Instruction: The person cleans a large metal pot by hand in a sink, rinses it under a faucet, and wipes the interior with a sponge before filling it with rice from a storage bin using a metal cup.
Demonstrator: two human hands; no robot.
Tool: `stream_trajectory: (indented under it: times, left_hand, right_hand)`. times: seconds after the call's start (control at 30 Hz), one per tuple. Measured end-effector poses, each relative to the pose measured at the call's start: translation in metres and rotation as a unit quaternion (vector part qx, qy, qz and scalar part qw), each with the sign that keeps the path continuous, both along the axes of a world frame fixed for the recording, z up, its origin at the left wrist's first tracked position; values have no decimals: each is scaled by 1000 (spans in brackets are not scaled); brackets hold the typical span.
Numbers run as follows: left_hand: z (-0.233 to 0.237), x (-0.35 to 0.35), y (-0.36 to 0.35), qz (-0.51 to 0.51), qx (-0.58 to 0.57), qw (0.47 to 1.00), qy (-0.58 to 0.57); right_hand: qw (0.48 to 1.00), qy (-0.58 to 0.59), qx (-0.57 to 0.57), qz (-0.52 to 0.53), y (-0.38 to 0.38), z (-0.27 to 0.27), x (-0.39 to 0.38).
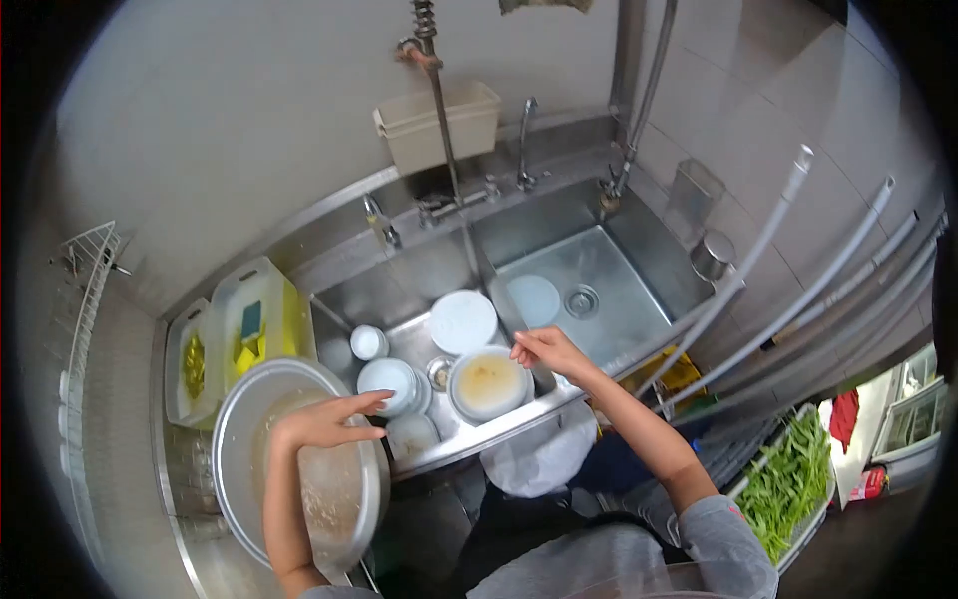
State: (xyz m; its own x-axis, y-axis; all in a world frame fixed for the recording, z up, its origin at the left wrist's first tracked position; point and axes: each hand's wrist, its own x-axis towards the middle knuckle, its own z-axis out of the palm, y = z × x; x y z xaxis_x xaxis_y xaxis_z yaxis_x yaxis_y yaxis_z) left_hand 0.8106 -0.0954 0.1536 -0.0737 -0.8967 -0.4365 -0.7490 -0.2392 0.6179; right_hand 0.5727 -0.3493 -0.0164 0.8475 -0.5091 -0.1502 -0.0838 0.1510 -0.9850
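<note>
My left hand (pixel 324 421) reaches over the rim of a large metal basin (pixel 228 439) of cloudy water, its fingers stretched out and the thumb apart. Its fingertips overlap stacked white bowls (pixel 387 379) in the left sink. My right hand (pixel 549 353) is closed, fingertips pinched together at the upper right rim of a white bowl (pixel 487 407) with yellow-brown residue inside. I cannot tell whether anything is between those fingers. A round white plate (pixel 464 321) lies behind that bowl. Smaller white bowls (pixel 368 342) stand at the sink's left side.
The right sink (pixel 624 270) holds a pale round plate (pixel 534 300) beside its drain. Yellow-green tubs (pixel 289 299) with a sponge stand left. A beige bin (pixel 449 130) is behind the taps. Grey pipes (pixel 758 250) slant at the right, above leafy greens (pixel 793 479).
</note>
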Motion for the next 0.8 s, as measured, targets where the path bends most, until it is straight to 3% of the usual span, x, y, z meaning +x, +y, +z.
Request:
stream_trajectory:
  times: [0.07,0.13,0.2,0.27,0.33,0.53,0.63,0.7,0.8]
  left_hand:
    - [-10,32,-45,-36,-18,999,-22]
    - [-14,62,-93,-3,-105,994,-36]
    - [-18,89,-136,103,-201,974,2]
    - [-12,114,-179,179,-273,945,-10]
    - [-3,134,-215,200,-360,908,-72]
    - [19,192,-305,164,-531,793,-250]
    - [27,208,-342,149,-506,774,-349]
    - [21,219,-361,131,-482,767,-403]
    - [1,226,-374,114,-474,769,-414]
  right_hand:
    - [995,-44,-89,-33,-21,-9,14]
    - [961,20,-263,-85,-42,-36,23]
    - [900,167,-398,-62,-56,-86,26]
    - [870,311,-375,-71,-42,-110,33]
    - [829,339,-429,-117,-26,-137,39]
    - [822,376,-404,-138,-19,-137,56]
    - [800,405,-417,-148,-17,-136,62]
    - [821,413,-371,-137,-18,-129,63]
    - [820,419,-363,-141,-18,-136,65]
